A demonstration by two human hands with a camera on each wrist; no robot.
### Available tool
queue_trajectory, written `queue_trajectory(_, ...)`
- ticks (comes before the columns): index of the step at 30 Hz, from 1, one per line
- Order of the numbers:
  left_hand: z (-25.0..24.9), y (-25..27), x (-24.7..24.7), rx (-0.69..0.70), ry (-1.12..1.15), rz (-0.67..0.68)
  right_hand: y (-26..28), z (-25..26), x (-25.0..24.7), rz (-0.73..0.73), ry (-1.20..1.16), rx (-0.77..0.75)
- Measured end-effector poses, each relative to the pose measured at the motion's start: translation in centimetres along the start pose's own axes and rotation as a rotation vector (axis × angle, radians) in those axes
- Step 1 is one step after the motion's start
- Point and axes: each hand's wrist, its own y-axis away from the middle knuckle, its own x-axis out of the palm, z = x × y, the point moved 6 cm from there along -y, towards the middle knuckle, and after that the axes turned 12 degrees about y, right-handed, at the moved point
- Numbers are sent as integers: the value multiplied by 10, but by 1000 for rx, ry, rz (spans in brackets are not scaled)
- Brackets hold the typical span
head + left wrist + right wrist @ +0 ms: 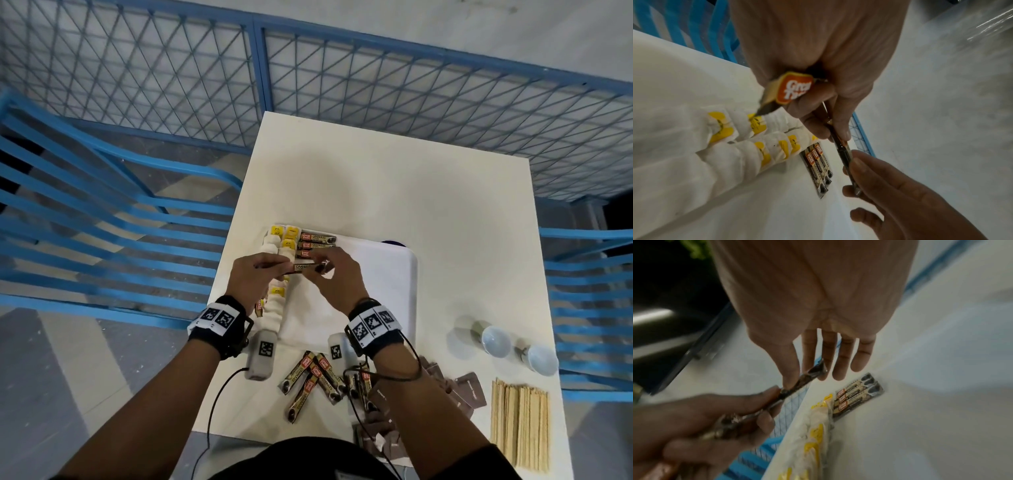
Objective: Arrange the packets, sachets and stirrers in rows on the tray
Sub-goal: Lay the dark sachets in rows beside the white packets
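Note:
Both hands hold one brown coffee stick [306, 267] level above the white tray [376, 291]. My left hand [274, 268] pinches its left end and my right hand [325, 270] pinches its right end between thumb and forefinger. In the left wrist view, the left hand [828, 134] also grips another coffee stick [795, 91] in the palm. Three coffee sticks [317, 245] lie in a row on the tray's far left, just beyond the held one. White and yellow sachets [284, 240] fill two columns along the tray's left edge.
Loose coffee sticks [308, 380] lie on the white table [411, 188] in front of the tray. Brown packets [459, 390] and a bundle of wooden stirrers [519, 421] sit at the front right. Two small white cups [496, 341] stand right of the tray. Blue chairs flank the table.

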Motion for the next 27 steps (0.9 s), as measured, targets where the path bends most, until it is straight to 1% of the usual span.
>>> queue_trajectory(2,1,-3,-1,-2,-15,7,-4,8,6,39,96,-83)
queue_trajectory(3,2,-5,-2,3,-25,2,-7,8,7,54,113,-83)
queue_trajectory(5,2,-8,-7,10,-51,-25,-14,2,6,53,96,-27)
queue_trajectory(7,4,-12,-14,-3,-75,-81,-19,-15,5,15,107,64)
queue_trajectory(9,8,-16,-22,-45,-104,-130,-20,-33,6,-14,161,158)
queue_trajectory(10,11,-18,-25,-76,-97,-135,-20,-40,9,-15,205,180)
queue_trajectory(13,18,-21,-27,-188,15,-93,-17,-46,21,-7,368,146)
queue_trajectory(15,21,-20,-23,-256,111,-42,-16,-45,27,-32,438,119)
queue_trajectory(17,22,-21,-19,-288,196,6,-17,-45,33,-54,480,125)
queue_trajectory(18,23,-22,-19,-283,194,27,-18,-45,36,-59,485,135)
queue_trajectory(22,21,-29,-23,-213,44,97,-24,-44,42,-50,469,157)
queue_trajectory(25,20,-33,-26,-154,64,131,-26,-43,42,-58,452,165)
queue_trajectory(27,18,-35,-29,-119,89,108,-25,-43,42,-81,444,169)
